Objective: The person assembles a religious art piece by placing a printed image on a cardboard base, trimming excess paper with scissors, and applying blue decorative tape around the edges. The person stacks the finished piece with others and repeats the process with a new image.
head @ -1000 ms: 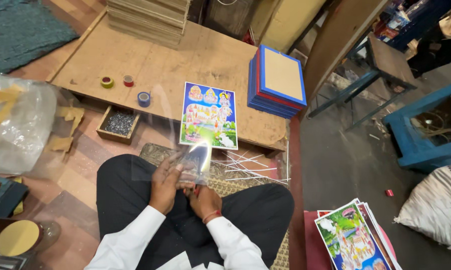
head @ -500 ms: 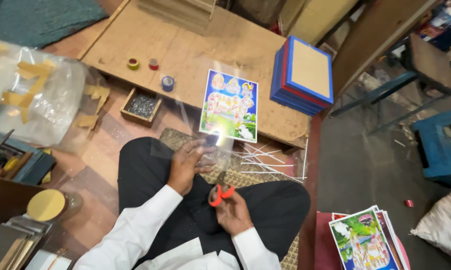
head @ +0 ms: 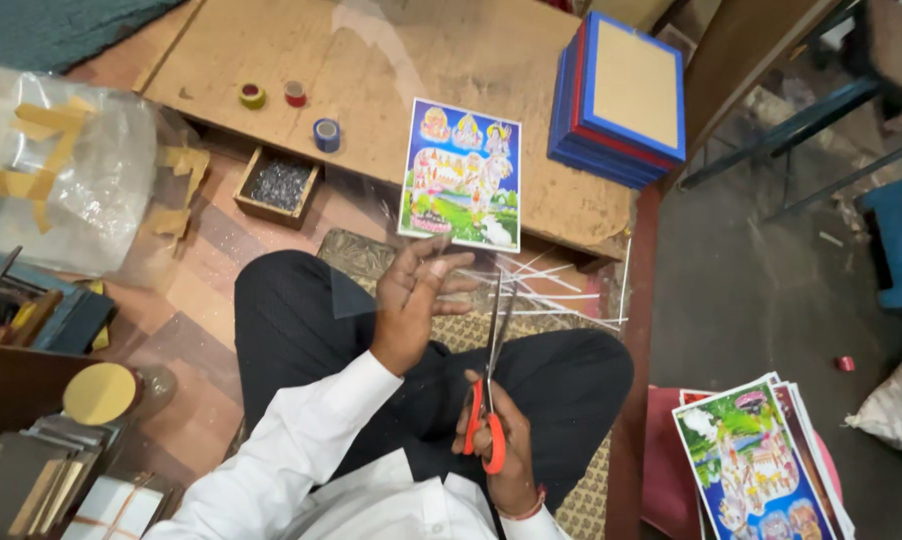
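Note:
My left hand [head: 419,300] is raised over my lap, fingers spread under a clear plastic sheet [head: 371,250] that it holds up. My right hand [head: 501,450] grips orange-handled scissors [head: 488,400], blades pointing up towards the sheet's lower edge. Beyond the hands a colourful printed picture [head: 461,172] lies on the low wooden table [head: 371,70], overhanging its near edge. Thin clear plastic strips [head: 561,290] lie scattered on the mat by my right knee.
A stack of blue and red framed boards [head: 621,95] sits at the table's right. Three tape rolls [head: 291,100] stand on it. A small box of nails [head: 277,185], a bulging plastic bag [head: 51,170] and more prints [head: 761,460] surround me.
The scissors have come up in my right hand, blades now open near the sheet. My left hand has spread its fingers and lifted the clear sheet higher.

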`<state>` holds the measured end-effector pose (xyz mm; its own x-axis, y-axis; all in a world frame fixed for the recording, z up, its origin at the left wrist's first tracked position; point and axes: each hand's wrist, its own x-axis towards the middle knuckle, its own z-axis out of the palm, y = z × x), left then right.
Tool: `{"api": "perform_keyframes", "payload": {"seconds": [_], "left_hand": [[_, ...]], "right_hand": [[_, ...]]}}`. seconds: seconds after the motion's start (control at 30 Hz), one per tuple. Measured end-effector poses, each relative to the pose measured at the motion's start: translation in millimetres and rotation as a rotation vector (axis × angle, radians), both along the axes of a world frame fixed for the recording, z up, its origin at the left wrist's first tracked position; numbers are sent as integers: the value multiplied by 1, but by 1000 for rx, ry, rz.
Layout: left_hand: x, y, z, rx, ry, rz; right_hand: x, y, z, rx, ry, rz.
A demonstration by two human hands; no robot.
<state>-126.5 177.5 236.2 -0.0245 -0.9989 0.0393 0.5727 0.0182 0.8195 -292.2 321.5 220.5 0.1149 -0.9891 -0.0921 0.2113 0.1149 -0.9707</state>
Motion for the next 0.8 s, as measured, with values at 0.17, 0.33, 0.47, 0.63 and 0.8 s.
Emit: {"api": "perform_keyframes", "payload": {"seconds": [0.17,0.33,0.47,0.63,0.8], "left_hand": [[-6,2,0,43,1,11],[-8,1,-4,64,-19,19],[-7,3,-6,42,3,4],[-7,3,-9,66,8,7],[-8,4,-9,72,31,12]], "right_hand": [[4,0,-3,46,-39,-48],[0,-3,-6,78,-11,-87],[0,-5,-6,65,-29,-94],[0,-8,-7,64,11,-106],[-1,-10,-8,79,-12,-117]]}}
